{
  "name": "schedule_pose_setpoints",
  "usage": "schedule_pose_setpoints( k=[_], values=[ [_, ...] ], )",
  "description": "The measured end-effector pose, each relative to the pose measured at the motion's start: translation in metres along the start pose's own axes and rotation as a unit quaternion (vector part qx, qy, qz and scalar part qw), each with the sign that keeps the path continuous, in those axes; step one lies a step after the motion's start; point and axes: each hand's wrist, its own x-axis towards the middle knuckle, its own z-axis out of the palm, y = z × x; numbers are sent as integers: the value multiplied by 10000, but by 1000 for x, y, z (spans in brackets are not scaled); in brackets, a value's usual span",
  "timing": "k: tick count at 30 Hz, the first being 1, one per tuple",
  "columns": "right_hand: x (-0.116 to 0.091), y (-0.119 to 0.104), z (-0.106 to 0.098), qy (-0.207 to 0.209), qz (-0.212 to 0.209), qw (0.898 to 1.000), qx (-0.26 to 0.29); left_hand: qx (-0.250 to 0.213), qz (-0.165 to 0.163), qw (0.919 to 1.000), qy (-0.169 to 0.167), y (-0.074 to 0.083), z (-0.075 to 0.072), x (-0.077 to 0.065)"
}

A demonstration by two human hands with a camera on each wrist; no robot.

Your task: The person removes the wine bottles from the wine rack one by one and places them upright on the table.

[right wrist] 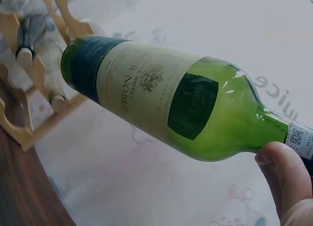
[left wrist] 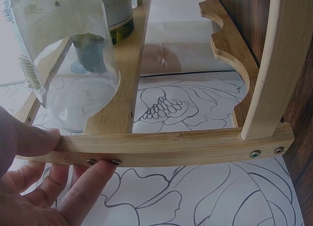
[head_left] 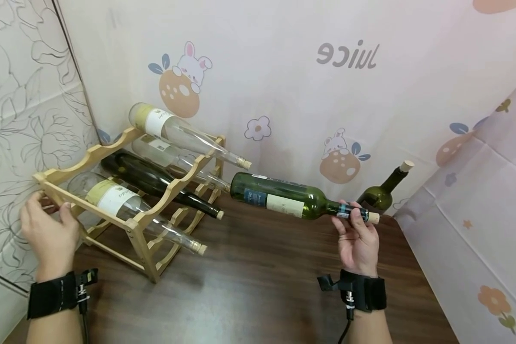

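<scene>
A wooden wine rack (head_left: 142, 249) stands on the left, with corked bottles lying in its top tier. My left hand (head_left: 49, 229) grips its near left end; in the left wrist view the thumb lies over the wooden bar (left wrist: 195, 148) and the fingers are beneath it. By its neck, my right hand (head_left: 358, 243) holds a green wine bottle (head_left: 311, 200) nearly level in the air. The bottle's base points toward the rack and its cork outward. The right wrist view shows a cream label on this green bottle (right wrist: 139, 84); part of the neck is out of frame.
In the rack lie a clear bottle (head_left: 189, 136) at the back, a dark bottle (head_left: 150, 179) and a nearer clear bottle (head_left: 148, 215). Another corked green bottle (head_left: 376, 197) stands at the back right of the brown table (head_left: 249, 286). A printed curtain (head_left: 275, 81) hangs behind.
</scene>
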Motion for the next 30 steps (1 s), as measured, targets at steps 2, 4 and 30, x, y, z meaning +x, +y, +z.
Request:
schedule_pose_setpoints(
  k=[2,4,30],
  values=[
    [2,-5,1,148,-151,9996,-207,-10,-48,10000,0,1,0,0],
    [5,-10,3,336,-330,9978,-465,-4,-84,10000,2,1,0,0],
    [58,-36,17,1208,-1548,9033,-3814,253,-99,9996,113,-1,1,0]
  ],
)
